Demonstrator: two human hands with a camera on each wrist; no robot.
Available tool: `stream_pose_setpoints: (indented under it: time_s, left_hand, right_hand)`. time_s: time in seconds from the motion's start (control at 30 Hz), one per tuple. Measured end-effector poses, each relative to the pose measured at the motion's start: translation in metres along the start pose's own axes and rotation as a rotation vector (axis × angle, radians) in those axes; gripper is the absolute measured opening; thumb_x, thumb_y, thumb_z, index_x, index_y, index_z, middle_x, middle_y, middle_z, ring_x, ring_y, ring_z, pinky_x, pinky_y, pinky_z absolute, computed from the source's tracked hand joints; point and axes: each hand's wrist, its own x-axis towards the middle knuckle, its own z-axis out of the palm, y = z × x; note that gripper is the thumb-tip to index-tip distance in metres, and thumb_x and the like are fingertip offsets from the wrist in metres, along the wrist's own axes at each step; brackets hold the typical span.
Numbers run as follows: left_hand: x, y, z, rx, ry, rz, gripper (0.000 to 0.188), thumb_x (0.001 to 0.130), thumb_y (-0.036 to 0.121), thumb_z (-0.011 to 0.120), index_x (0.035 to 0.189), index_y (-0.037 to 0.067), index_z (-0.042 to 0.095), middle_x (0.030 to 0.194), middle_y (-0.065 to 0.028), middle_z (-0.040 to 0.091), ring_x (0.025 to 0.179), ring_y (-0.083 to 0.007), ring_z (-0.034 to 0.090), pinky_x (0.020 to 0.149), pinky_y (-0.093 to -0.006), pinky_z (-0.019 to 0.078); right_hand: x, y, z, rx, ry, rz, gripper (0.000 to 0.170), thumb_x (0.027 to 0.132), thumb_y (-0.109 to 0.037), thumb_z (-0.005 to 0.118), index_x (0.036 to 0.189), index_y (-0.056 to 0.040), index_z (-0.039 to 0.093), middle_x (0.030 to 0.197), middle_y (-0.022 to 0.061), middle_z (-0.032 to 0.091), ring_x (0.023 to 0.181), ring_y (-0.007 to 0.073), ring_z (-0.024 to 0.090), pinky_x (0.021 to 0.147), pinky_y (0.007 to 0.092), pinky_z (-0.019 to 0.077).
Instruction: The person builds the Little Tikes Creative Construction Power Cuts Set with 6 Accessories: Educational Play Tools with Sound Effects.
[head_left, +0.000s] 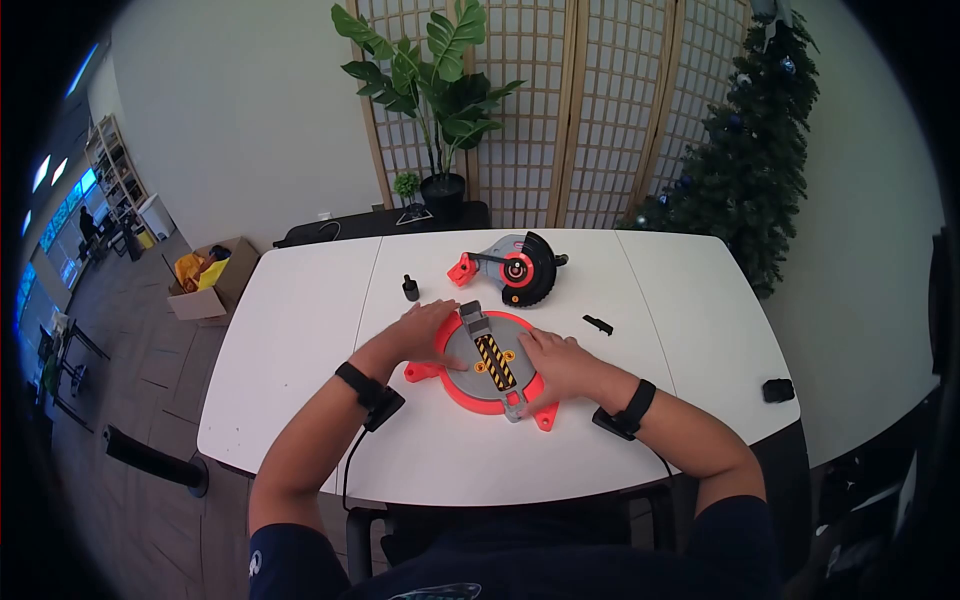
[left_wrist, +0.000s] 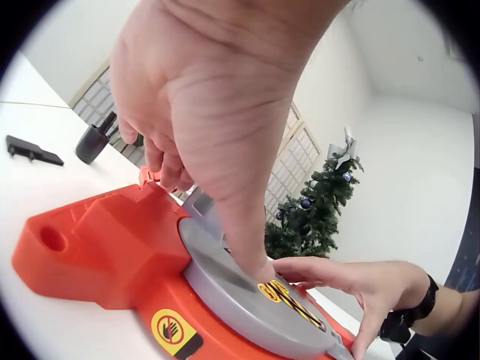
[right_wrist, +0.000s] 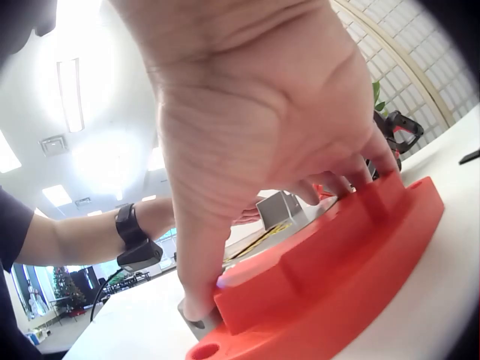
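Note:
A round base with a red ring and a grey disc lies on the white table, a black-and-yellow striped strip across its middle. My left hand grips its left side; in the left wrist view, the thumb of this hand rests on the grey disc and the fingers hang at the far side of the red part. On the right side my right hand holds the rim. The right wrist view has this hand with fingers over the red edge and thumb at a grey end piece.
Behind the base lies a grey and red assembly with a black wheel. A small dark bottle-shaped piece stands back left, a flat black piece lies right, and a black block sits at the table's right edge.

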Motion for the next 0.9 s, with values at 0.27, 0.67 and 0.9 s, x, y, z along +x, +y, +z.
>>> stream_pose_setpoints:
  time_s: [0.27, 0.67, 0.9]
  left_hand:
    - [0.017, 0.012, 0.000, -0.212, 0.069, -0.136, 0.084, 0.074, 0.050, 0.083, 0.135, 0.000, 0.054, 0.123, -0.0197, 0.066, 0.114, -0.0332, 0.064, 0.098, -0.0401, 0.0507]
    - [0.018, 0.018, 0.000, -0.150, 0.102, -0.137, 0.055, 0.078, 0.040, 0.080, 0.113, -0.001, 0.068, 0.107, -0.0192, 0.071, 0.099, -0.0319, 0.069, 0.089, -0.0380, 0.0540]
    - [0.035, 0.010, 0.002, -0.183, 0.060, -0.027, 0.055, 0.078, 0.038, 0.080, 0.117, 0.002, 0.068, 0.111, -0.0190, 0.070, 0.103, -0.0322, 0.068, 0.091, -0.0387, 0.0521]
  right_hand:
    - [0.005, 0.024, -0.009, 0.225, -0.011, -0.221, 0.126, 0.050, -0.042, 0.092, 0.146, 0.0105, 0.029, 0.146, 0.0325, 0.039, 0.140, 0.0438, 0.037, 0.115, 0.0503, 0.0303]
    - [0.007, 0.032, -0.008, 0.175, -0.066, -0.080, 0.120, 0.049, -0.042, 0.093, 0.141, 0.0092, 0.036, 0.139, 0.0260, 0.046, 0.135, 0.0377, 0.041, 0.110, 0.0388, 0.0420]
    - [0.008, 0.036, -0.010, 0.178, -0.094, -0.063, 0.119, 0.050, -0.040, 0.094, 0.142, 0.0080, 0.036, 0.143, 0.0260, 0.043, 0.137, 0.0378, 0.039, 0.111, 0.0383, 0.0402]
